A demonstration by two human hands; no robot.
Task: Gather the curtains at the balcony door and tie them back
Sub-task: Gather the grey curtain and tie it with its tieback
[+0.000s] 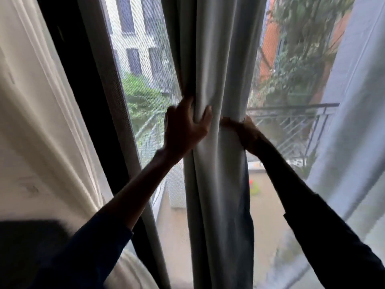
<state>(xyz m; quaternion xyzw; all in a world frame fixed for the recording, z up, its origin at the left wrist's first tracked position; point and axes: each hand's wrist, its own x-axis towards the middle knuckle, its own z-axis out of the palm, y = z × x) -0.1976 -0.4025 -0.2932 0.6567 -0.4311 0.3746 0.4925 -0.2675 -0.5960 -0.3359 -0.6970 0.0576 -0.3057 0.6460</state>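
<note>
Observed: the balcony door [143, 59] is filling the far view, with its dark frame [83, 101] slanting down the left side. A pale curtain [41, 90] is hanging at the far left. A sheer curtain [354, 90] is hanging at the right, well apart from the centre. Between them the grey curtain [216, 59] is hanging in front of the glass, bunched into one upright column of folds. Beyond the glass a railing [291, 126] is showing.

Hands: the left hand [185, 128] is gripping the left side of the column, with the fingers reaching round behind the folds and the thumb lying on the front. The right hand [245, 130] is clasping the right side at about the same height, its fingers curling across the front. Both hands are touching the cloth and squeezing it between them.

Assessment: the gathering step is looking well advanced, but the tying is not yet done. No tie is showing; whether one is lying under the right hand cannot be told.

Recommendation: the person should be holding the squeeze level, tucking any loose outer fold inward. One hand should be holding the column tight while the other is bringing the tie round at the waist of the bundle.
</note>
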